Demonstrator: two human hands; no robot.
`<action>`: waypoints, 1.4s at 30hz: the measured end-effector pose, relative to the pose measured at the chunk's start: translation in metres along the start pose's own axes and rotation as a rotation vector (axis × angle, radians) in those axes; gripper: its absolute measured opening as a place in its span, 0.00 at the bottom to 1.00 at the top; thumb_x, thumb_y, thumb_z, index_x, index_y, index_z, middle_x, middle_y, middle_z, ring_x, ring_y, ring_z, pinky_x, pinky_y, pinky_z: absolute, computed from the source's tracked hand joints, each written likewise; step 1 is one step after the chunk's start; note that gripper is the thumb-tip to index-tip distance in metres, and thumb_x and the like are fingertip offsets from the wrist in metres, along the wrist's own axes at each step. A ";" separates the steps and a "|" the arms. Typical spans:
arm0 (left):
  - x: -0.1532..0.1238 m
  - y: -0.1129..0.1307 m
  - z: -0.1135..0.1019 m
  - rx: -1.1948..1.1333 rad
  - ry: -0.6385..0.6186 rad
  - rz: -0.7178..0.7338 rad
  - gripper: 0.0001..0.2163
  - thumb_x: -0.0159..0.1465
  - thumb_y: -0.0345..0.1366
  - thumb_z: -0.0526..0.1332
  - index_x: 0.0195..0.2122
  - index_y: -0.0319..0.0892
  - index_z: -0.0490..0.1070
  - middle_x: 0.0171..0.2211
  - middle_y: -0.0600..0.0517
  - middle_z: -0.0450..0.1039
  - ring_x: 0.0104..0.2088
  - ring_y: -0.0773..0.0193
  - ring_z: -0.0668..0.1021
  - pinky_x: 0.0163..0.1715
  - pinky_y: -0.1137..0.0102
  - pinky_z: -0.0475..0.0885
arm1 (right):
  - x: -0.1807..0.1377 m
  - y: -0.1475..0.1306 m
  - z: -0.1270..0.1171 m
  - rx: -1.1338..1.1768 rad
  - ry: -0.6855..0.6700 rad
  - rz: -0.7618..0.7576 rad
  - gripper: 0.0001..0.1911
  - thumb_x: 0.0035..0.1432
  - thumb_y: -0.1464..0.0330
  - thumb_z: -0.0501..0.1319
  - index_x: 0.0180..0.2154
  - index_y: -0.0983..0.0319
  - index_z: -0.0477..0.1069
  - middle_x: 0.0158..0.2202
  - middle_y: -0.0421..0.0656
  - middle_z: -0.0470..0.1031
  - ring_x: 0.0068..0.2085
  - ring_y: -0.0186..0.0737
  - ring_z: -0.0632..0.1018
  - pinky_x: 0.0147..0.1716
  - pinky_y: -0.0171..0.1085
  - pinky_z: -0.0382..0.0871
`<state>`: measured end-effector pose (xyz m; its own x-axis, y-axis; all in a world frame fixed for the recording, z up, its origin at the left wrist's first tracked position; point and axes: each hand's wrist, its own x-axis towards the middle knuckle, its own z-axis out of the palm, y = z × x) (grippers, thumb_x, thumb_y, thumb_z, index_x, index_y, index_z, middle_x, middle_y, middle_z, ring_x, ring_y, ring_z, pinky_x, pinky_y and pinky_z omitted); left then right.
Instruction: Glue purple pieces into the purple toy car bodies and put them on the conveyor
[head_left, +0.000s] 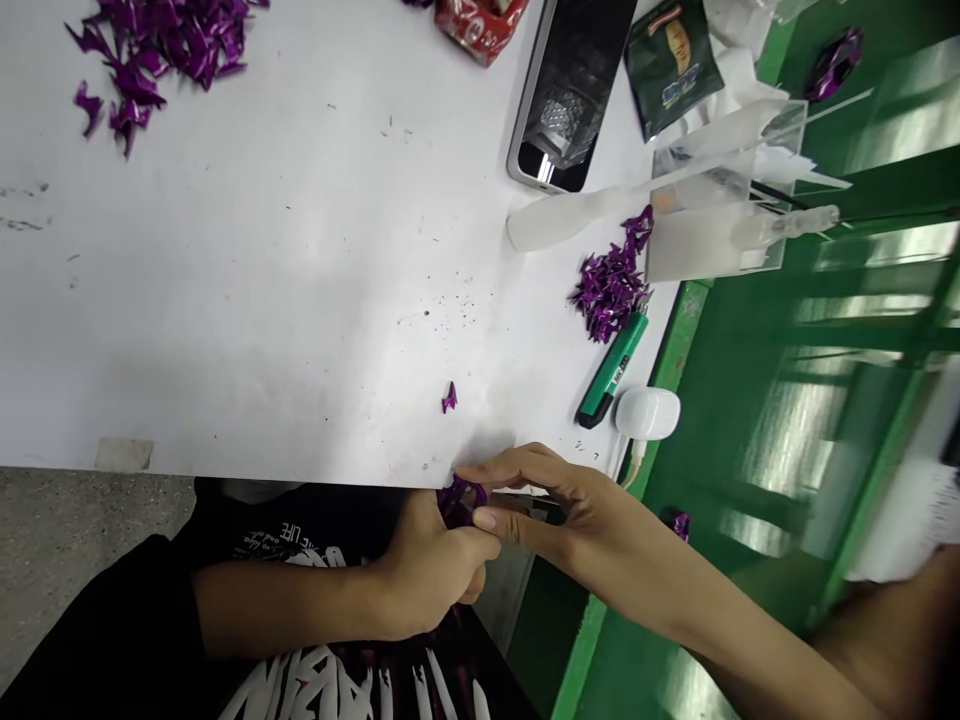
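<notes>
At the table's near edge, my left hand is closed around a shiny purple plastic-looking piece, its lower part hidden by my fingers. From the other side my right hand pinches the same piece between thumb and fingertips. Just beyond both hands, one small pointed purple piece lies by itself on the white tabletop. A heap of similar small purple pieces sits farther off to the right, touching a green utility knife.
A larger purple pile lies at the far left. Along the right stand a white squeeze bottle, a clear holder, a phone, a dark green packet and a white rounded case. A green ledge borders the table.
</notes>
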<state>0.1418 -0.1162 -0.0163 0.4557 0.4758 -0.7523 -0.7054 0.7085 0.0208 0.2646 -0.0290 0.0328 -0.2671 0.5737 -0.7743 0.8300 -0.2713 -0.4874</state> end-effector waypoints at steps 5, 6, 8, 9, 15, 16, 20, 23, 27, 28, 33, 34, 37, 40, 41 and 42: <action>0.001 -0.001 0.000 0.008 0.023 -0.002 0.13 0.42 0.29 0.55 0.31 0.46 0.61 0.11 0.68 0.49 0.11 0.76 0.51 0.12 0.75 0.44 | 0.007 -0.005 -0.003 0.006 -0.083 0.019 0.23 0.54 0.47 0.67 0.45 0.53 0.77 0.36 0.44 0.79 0.38 0.45 0.78 0.34 0.41 0.75; 0.001 0.000 0.000 0.008 0.025 -0.008 0.12 0.42 0.29 0.55 0.30 0.46 0.60 0.11 0.67 0.49 0.11 0.76 0.51 0.12 0.75 0.44 | 0.007 -0.006 -0.002 0.017 -0.071 0.024 0.23 0.54 0.47 0.66 0.45 0.54 0.76 0.36 0.44 0.78 0.37 0.44 0.78 0.34 0.40 0.74; 0.002 0.001 -0.001 -0.005 0.008 -0.019 0.12 0.42 0.29 0.55 0.30 0.46 0.60 0.12 0.67 0.49 0.11 0.76 0.52 0.13 0.76 0.44 | 0.007 -0.006 0.000 0.036 -0.035 0.028 0.23 0.54 0.45 0.66 0.44 0.54 0.76 0.36 0.44 0.78 0.38 0.44 0.78 0.34 0.40 0.73; 0.003 0.001 -0.002 -0.012 -0.005 -0.016 0.12 0.42 0.28 0.56 0.30 0.45 0.61 0.12 0.68 0.49 0.11 0.77 0.52 0.13 0.76 0.44 | 0.006 -0.006 0.001 0.043 -0.024 0.024 0.24 0.54 0.45 0.66 0.43 0.54 0.77 0.37 0.44 0.79 0.39 0.45 0.78 0.35 0.41 0.73; 0.008 0.000 -0.008 -0.032 -0.069 -0.007 0.11 0.43 0.27 0.58 0.28 0.45 0.62 0.10 0.68 0.48 0.10 0.77 0.50 0.13 0.75 0.43 | -0.001 -0.005 0.008 0.047 0.050 -0.004 0.26 0.53 0.42 0.65 0.45 0.51 0.78 0.42 0.43 0.80 0.44 0.49 0.79 0.41 0.45 0.75; 0.007 0.002 -0.008 -0.041 -0.073 -0.018 0.10 0.42 0.27 0.59 0.24 0.45 0.59 0.09 0.67 0.48 0.10 0.78 0.50 0.13 0.75 0.43 | -0.001 -0.004 0.008 0.050 0.054 -0.011 0.25 0.53 0.42 0.65 0.45 0.51 0.78 0.42 0.43 0.80 0.44 0.48 0.79 0.41 0.45 0.75; 0.002 0.012 -0.003 -0.057 -0.085 -0.036 0.12 0.39 0.28 0.59 0.18 0.46 0.53 0.08 0.66 0.49 0.09 0.79 0.51 0.12 0.75 0.42 | 0.006 -0.002 0.006 0.045 0.006 -0.080 0.24 0.53 0.43 0.66 0.40 0.55 0.78 0.39 0.44 0.80 0.41 0.47 0.79 0.40 0.45 0.75; -0.001 0.015 -0.001 -0.065 -0.088 -0.024 0.13 0.39 0.28 0.60 0.17 0.45 0.53 0.08 0.66 0.48 0.09 0.79 0.51 0.12 0.76 0.42 | 0.013 -0.003 0.005 0.005 -0.013 -0.107 0.24 0.52 0.44 0.66 0.37 0.56 0.77 0.35 0.44 0.80 0.36 0.44 0.78 0.38 0.44 0.74; 0.001 0.013 0.000 -0.083 -0.084 -0.023 0.16 0.38 0.28 0.60 0.14 0.45 0.49 0.08 0.64 0.48 0.08 0.79 0.52 0.12 0.76 0.43 | 0.016 -0.002 0.006 0.000 -0.016 -0.101 0.22 0.53 0.45 0.65 0.37 0.55 0.75 0.34 0.43 0.79 0.35 0.45 0.78 0.35 0.43 0.73; 0.001 0.012 0.000 -0.090 -0.077 -0.022 0.15 0.38 0.28 0.60 0.14 0.45 0.49 0.08 0.64 0.48 0.08 0.79 0.52 0.12 0.76 0.43 | 0.016 -0.002 0.007 0.006 -0.018 -0.097 0.22 0.53 0.45 0.65 0.37 0.55 0.75 0.34 0.43 0.79 0.35 0.45 0.78 0.34 0.43 0.73; 0.002 0.012 -0.003 -0.104 -0.103 -0.037 0.15 0.39 0.27 0.62 0.15 0.44 0.51 0.08 0.65 0.48 0.08 0.79 0.53 0.13 0.76 0.45 | 0.019 -0.004 0.009 0.016 -0.016 -0.061 0.23 0.51 0.45 0.64 0.35 0.57 0.73 0.31 0.44 0.77 0.33 0.43 0.76 0.31 0.41 0.71; 0.002 0.013 -0.004 -0.093 -0.117 -0.041 0.16 0.40 0.28 0.62 0.14 0.44 0.50 0.08 0.64 0.47 0.09 0.79 0.53 0.13 0.76 0.45 | 0.020 -0.006 0.008 0.020 -0.020 -0.048 0.23 0.51 0.45 0.65 0.34 0.57 0.73 0.31 0.44 0.77 0.32 0.42 0.76 0.31 0.41 0.71; 0.002 0.015 -0.007 -0.040 -0.141 -0.042 0.18 0.42 0.28 0.63 0.14 0.45 0.49 0.08 0.64 0.47 0.09 0.79 0.52 0.13 0.76 0.46 | 0.020 -0.014 0.006 0.059 -0.080 -0.032 0.23 0.49 0.47 0.68 0.36 0.59 0.73 0.31 0.44 0.77 0.33 0.41 0.75 0.33 0.40 0.70; -0.003 0.019 -0.009 0.021 -0.156 -0.016 0.18 0.44 0.28 0.64 0.14 0.45 0.49 0.08 0.64 0.49 0.09 0.79 0.52 0.13 0.76 0.44 | 0.013 -0.021 0.005 0.102 -0.091 -0.113 0.22 0.51 0.50 0.68 0.41 0.59 0.76 0.33 0.44 0.77 0.35 0.42 0.76 0.37 0.41 0.71; -0.008 0.020 -0.010 0.050 -0.164 -0.008 0.19 0.44 0.28 0.65 0.15 0.45 0.50 0.08 0.64 0.49 0.09 0.79 0.52 0.12 0.76 0.44 | 0.009 -0.021 0.007 0.124 -0.073 -0.143 0.21 0.53 0.50 0.67 0.42 0.58 0.76 0.33 0.43 0.78 0.36 0.42 0.76 0.38 0.41 0.71; -0.013 0.020 -0.012 0.086 -0.174 -0.006 0.18 0.45 0.28 0.66 0.16 0.45 0.52 0.08 0.64 0.51 0.09 0.79 0.52 0.12 0.76 0.43 | 0.003 -0.020 0.009 0.159 -0.063 -0.164 0.20 0.54 0.51 0.67 0.41 0.58 0.77 0.33 0.43 0.78 0.36 0.41 0.77 0.38 0.41 0.71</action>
<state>0.1149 -0.1142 -0.0135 0.5520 0.5487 -0.6278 -0.6567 0.7501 0.0781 0.2426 -0.0284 0.0369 -0.4262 0.5720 -0.7009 0.6870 -0.2993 -0.6621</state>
